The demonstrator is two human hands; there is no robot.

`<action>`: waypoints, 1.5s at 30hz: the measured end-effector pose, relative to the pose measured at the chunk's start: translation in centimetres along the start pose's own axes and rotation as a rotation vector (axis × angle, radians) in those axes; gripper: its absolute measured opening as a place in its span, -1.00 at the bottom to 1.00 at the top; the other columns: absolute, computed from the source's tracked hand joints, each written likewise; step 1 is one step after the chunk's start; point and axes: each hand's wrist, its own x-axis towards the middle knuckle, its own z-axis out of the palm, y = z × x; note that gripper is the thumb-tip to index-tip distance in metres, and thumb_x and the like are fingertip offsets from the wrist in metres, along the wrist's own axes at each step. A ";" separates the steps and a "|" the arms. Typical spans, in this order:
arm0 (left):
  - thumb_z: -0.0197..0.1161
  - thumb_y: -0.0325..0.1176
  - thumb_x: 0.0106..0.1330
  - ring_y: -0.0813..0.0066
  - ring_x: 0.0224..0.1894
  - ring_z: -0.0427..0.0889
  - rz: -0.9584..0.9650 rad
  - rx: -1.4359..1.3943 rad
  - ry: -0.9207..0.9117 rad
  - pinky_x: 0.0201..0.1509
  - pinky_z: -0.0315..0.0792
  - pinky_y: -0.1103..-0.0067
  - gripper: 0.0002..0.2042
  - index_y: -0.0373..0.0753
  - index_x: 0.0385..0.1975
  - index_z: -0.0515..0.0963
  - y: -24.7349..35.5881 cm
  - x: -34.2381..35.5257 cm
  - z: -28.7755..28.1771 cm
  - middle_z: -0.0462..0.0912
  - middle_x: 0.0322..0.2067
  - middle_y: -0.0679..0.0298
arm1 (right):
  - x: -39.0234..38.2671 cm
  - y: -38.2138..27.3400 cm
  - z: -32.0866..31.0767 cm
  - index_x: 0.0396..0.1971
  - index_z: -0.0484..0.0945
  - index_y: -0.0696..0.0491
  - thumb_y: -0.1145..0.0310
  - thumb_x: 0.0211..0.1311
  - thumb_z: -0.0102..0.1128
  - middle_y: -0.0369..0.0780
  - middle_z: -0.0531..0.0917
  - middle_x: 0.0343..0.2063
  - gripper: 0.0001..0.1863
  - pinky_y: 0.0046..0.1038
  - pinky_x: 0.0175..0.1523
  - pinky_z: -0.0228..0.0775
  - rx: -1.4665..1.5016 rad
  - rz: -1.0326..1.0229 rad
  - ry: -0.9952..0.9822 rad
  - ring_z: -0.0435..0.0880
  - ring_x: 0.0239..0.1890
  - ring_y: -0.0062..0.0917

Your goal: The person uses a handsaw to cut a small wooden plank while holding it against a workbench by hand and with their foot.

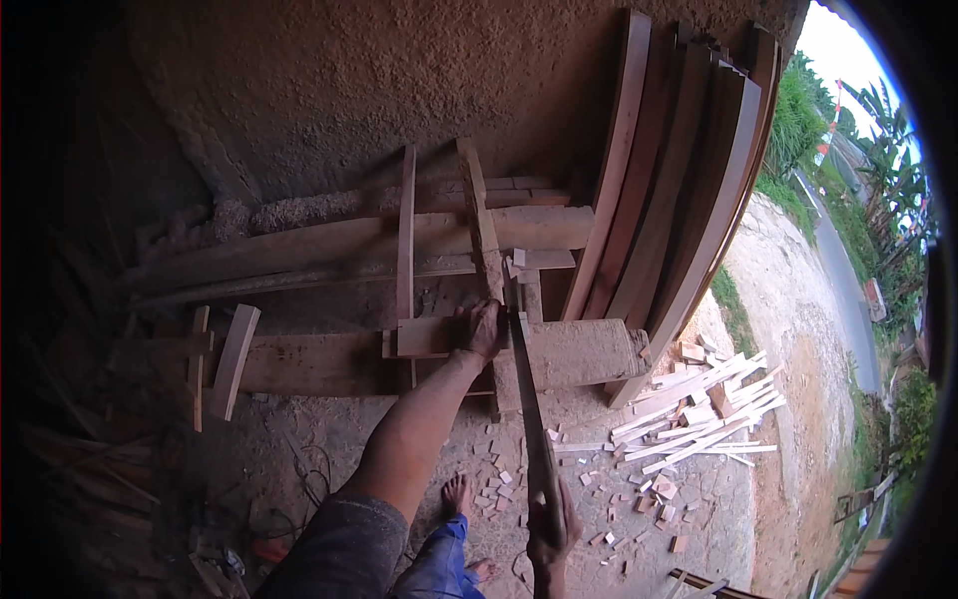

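Observation:
My left hand (483, 327) is closed on the end of a short wooden board (427, 337), which lies across the crossed beams beside an upright timber (477, 225). My right hand (549, 527) grips the handle end of a long handsaw (535, 419) at the lower middle. The saw's blade runs up from that hand to just right of my left fingers, by small light wood blocks (523, 258). Whether its teeth are in the wood I cannot tell.
Long beams (279, 364) lie crosswise with loose battens (239, 354). Several tall boards (669, 200) lean on the wall at right. Offcuts (704, 409) and small scraps (499, 484) litter the floor near my bare feet. A road (848, 290) shows outside at right.

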 end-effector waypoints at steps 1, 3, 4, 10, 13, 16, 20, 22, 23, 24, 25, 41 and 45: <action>0.12 -0.25 0.24 0.04 -0.20 0.62 -0.017 -0.009 -0.027 -0.02 0.30 0.14 -0.85 -0.13 -0.31 0.56 0.8 0.7 0.2 0.65 -0.35 0.08 | 3.0 0.4 1.4 0.16 0.46 0.15 0.40 0.20 0.26 -0.14 0.68 -0.31 -0.50 -0.48 -0.38 0.46 0.052 0.193 -0.116 0.61 -0.45 -0.59; 0.14 -0.29 0.21 0.06 -0.19 0.62 -0.006 -0.011 0.000 0.00 0.29 0.14 -0.87 -0.15 -0.33 0.56 -0.2 0.8 1.4 0.65 -0.35 0.09 | 5.4 0.5 3.4 0.19 0.44 0.15 0.40 0.20 0.26 -0.14 0.67 -0.30 -0.48 -0.49 -0.38 0.44 0.125 -0.002 -0.027 0.56 -0.48 -0.64; 0.15 -0.32 0.20 0.07 -0.19 0.62 -0.005 -0.015 0.010 0.01 0.28 0.13 -0.88 -0.16 -0.34 0.55 -0.6 0.9 2.0 0.65 -0.35 0.10 | 4.7 0.7 3.1 0.19 0.44 0.15 0.39 0.20 0.26 -0.15 0.68 -0.32 -0.47 -0.50 -0.37 0.45 0.130 -0.003 -0.021 0.57 -0.48 -0.62; 0.17 -0.39 0.15 0.06 -0.19 0.62 -0.021 -0.065 0.057 0.00 0.29 0.17 -0.90 -0.16 -0.36 0.54 0.0 0.3 -0.7 0.65 -0.37 0.11 | -14.4 2.8 -7.3 0.08 0.54 0.14 0.37 0.24 0.24 -0.18 0.62 -0.49 -0.59 -0.39 -0.49 0.34 -0.009 0.504 -0.243 0.54 -0.55 -0.49; 0.18 -0.38 0.14 0.05 -0.17 0.62 0.022 0.025 0.022 0.02 0.29 0.17 -0.90 -0.15 -0.35 0.54 -0.1 0.4 -0.6 0.65 -0.36 0.09 | -5.0 0.0 -3.9 0.20 0.41 0.16 0.39 0.16 0.31 0.01 0.66 -0.10 -0.43 -0.38 -0.14 0.54 0.113 0.059 -0.188 0.74 -0.16 -0.24; 0.19 -0.37 0.14 0.06 -0.16 0.62 -0.004 -0.040 -0.036 0.03 0.29 0.16 -0.88 -0.15 -0.33 0.55 1.9 1.0 -0.2 0.65 -0.34 0.08 | 4.6 0.3 2.1 0.18 0.43 0.16 0.33 0.19 0.30 0.00 0.67 -0.13 -0.45 -0.39 -0.14 0.52 0.088 0.104 -0.087 0.73 -0.17 -0.36; 0.16 -0.40 0.15 0.06 -0.16 0.62 0.008 0.020 -0.032 0.08 0.28 0.16 -0.88 -0.14 -0.32 0.56 0.6 0.7 -0.6 0.65 -0.33 0.08 | 1.3 0.8 1.1 0.15 0.45 0.19 0.27 0.24 0.27 -0.01 0.67 -0.12 -0.48 -0.39 -0.10 0.51 0.129 0.089 -0.079 0.71 -0.14 -0.46; 0.15 -0.41 0.16 0.06 -0.16 0.62 0.029 0.077 -0.006 0.15 0.27 0.16 -0.88 -0.14 -0.32 0.56 -0.5 0.8 -0.1 0.65 -0.33 0.08 | -4.5 0.1 -3.5 0.13 0.47 0.18 0.27 0.22 0.27 -0.02 0.68 -0.14 -0.49 -0.42 -0.11 0.51 0.025 0.065 -0.175 0.73 -0.16 -0.40; 0.11 -0.42 0.19 0.07 -0.15 0.62 0.012 0.080 -0.020 0.08 0.29 0.18 -0.87 -0.14 -0.31 0.56 -0.3 0.5 -0.2 0.66 -0.31 0.10 | -8.8 2.6 -4.8 0.17 0.44 0.17 0.35 0.09 0.37 0.01 0.69 -0.15 -0.39 -0.39 -0.25 0.54 0.021 0.121 -0.193 0.76 -0.27 -0.25; 0.06 -0.43 0.22 0.09 -0.14 0.62 -0.003 0.081 -0.034 0.00 0.31 0.19 -0.86 -0.13 -0.29 0.56 0.3 0.5 -0.5 0.66 -0.29 0.11 | -9.0 2.9 -4.5 0.16 0.45 0.17 0.34 0.11 0.36 -0.01 0.69 -0.19 -0.41 -0.40 -0.25 0.54 0.005 0.097 -0.175 0.75 -0.28 -0.28; 0.02 -0.44 0.26 0.11 -0.13 0.62 -0.012 0.086 -0.036 -0.07 0.34 0.21 -0.84 -0.12 -0.28 0.56 0.5 0.8 -1.0 0.67 -0.27 0.13 | -8.6 2.7 -3.8 0.15 0.46 0.16 0.33 0.12 0.34 -0.04 0.70 -0.23 -0.43 -0.42 -0.24 0.53 -0.005 0.062 -0.151 0.75 -0.29 -0.32; 0.16 -0.30 0.20 0.11 -0.18 0.65 0.021 0.045 0.041 -0.10 0.40 0.23 -0.88 -0.13 -0.35 0.58 -0.7 0.9 -0.1 0.67 -0.27 0.16 | -5.5 0.7 -2.6 0.10 0.53 0.09 0.39 0.15 0.28 -0.08 0.71 -0.26 -0.54 -0.42 -0.15 0.54 -0.154 0.344 -0.256 0.75 -0.23 -0.34; 0.11 -0.36 0.21 0.11 -0.18 0.64 0.053 0.071 -0.066 -0.10 0.38 0.23 -0.88 -0.12 -0.32 0.58 1.3 1.7 -0.4 0.67 -0.27 0.17 | 8.8 0.4 5.5 0.18 0.42 0.17 0.40 0.22 0.26 0.00 0.64 -0.08 -0.48 -0.40 -0.13 0.51 0.124 -0.029 -0.050 0.70 -0.19 -0.36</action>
